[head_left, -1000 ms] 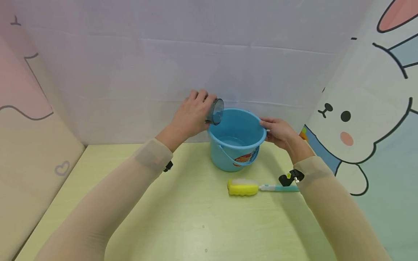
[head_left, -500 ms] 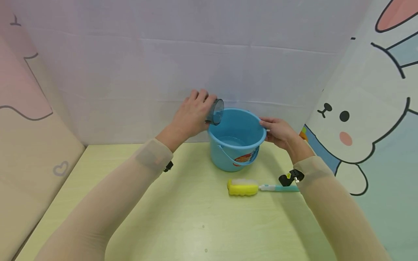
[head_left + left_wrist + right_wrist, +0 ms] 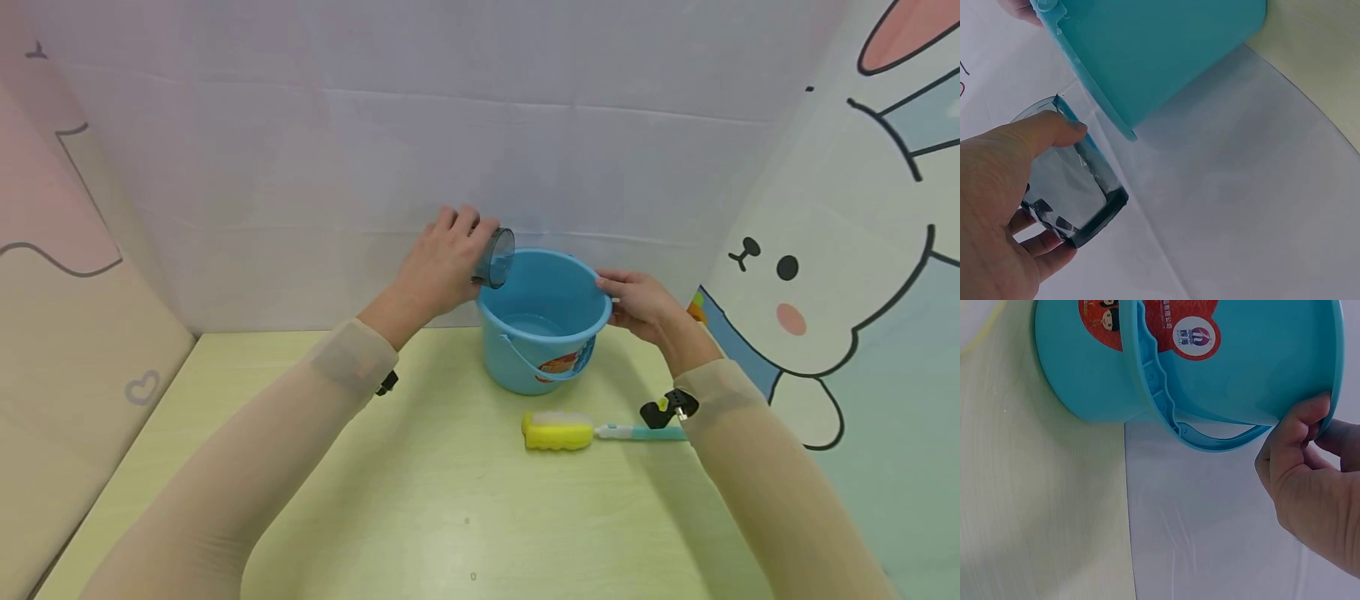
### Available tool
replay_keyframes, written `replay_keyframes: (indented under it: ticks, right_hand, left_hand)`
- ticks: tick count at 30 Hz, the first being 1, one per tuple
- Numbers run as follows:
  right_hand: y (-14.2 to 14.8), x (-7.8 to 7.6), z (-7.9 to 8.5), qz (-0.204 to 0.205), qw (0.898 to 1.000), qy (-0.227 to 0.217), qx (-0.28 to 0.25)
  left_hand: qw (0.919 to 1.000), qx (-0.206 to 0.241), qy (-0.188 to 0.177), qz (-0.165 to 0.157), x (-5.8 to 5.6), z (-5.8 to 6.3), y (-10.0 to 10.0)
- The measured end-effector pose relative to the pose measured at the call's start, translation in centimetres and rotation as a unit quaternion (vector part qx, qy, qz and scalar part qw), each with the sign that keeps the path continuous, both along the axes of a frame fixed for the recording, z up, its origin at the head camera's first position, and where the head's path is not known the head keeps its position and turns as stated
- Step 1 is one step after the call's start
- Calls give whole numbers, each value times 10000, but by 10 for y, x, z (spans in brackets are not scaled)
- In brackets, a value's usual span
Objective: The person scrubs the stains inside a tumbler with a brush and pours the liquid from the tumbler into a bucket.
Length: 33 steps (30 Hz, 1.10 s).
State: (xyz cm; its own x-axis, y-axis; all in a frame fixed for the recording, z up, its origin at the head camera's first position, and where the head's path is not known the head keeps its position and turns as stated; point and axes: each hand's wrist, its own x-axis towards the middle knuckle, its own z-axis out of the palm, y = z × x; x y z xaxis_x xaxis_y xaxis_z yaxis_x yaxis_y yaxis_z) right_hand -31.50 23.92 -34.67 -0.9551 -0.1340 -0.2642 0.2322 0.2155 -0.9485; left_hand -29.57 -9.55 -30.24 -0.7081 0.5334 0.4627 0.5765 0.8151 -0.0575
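My left hand grips a clear, dark-tinted cup, its thumb on one side and fingers round the other. The cup is tipped on its side, mouth toward the blue bucket, at the left of the bucket's rim. What looks like a little water lies at the bucket's bottom. My right hand pinches the rim on the right, thumb at the rim and curled fingers under it outside, as the right wrist view shows. The bucket stands upright, its handle hanging down at the front by a red label.
In front of the bucket a brush with a yellow head and a teal-and-white handle lies on the pale wooden table. A white cloth wall rises right behind the bucket. A wall with a cartoon rabbit stands at the right.
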Motion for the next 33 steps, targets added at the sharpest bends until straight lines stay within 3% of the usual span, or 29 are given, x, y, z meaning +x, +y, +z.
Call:
replay_keyframes:
  ticks: [33]
  right_hand:
    - [1, 1, -1, -9, 10000, 11, 17]
  left_hand:
    - [9997, -63, 227, -118, -1, -2, 3]
